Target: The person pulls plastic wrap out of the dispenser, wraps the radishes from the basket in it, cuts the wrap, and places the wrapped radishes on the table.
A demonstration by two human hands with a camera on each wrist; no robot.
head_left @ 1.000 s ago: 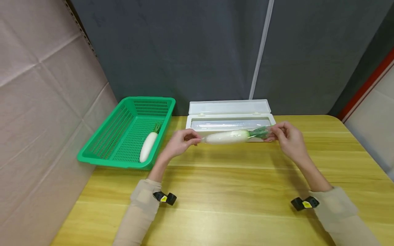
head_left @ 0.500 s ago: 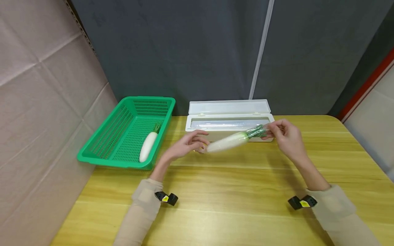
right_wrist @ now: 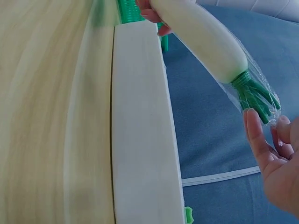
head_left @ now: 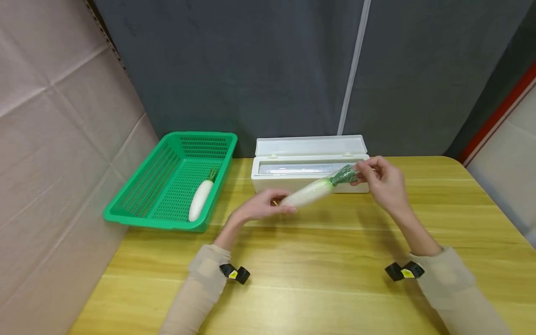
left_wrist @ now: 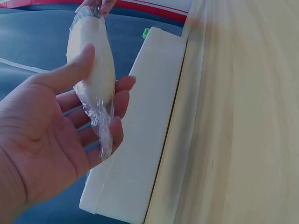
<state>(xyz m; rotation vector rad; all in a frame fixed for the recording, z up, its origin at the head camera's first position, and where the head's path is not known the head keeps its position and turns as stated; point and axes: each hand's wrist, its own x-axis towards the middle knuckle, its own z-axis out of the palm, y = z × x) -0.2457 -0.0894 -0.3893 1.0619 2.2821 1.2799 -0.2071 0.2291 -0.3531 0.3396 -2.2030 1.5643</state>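
A white radish (head_left: 311, 192) with green leaves, wrapped in clear film, is held above the table in front of the white box. Its leafy end tilts up to the right. My left hand (head_left: 261, 205) holds the root end, the thumb on one side and the curled fingers under the other. The left wrist view shows the twisted film tail (left_wrist: 103, 128) lying across those fingers. At the leaf end, my right hand (head_left: 385, 182) pinches the film between thumb and fingers. In the right wrist view the green leaves (right_wrist: 256, 97) are bundled inside the film.
A green basket (head_left: 125, 218) stands on the left of the wooden table (head_left: 318, 279), with another white radish (head_left: 201, 200) inside. At the back, the white box (head_left: 268, 185) has its lid (head_left: 311, 146) raised and a roll of clear film inside. A dark curtain (head_left: 234, 70) hangs behind.
My left hand let go of the film's twisted end, moved lower and right, and now holds the radish's root end. That end has dropped, so the radish slants. My right hand shifted slightly left.
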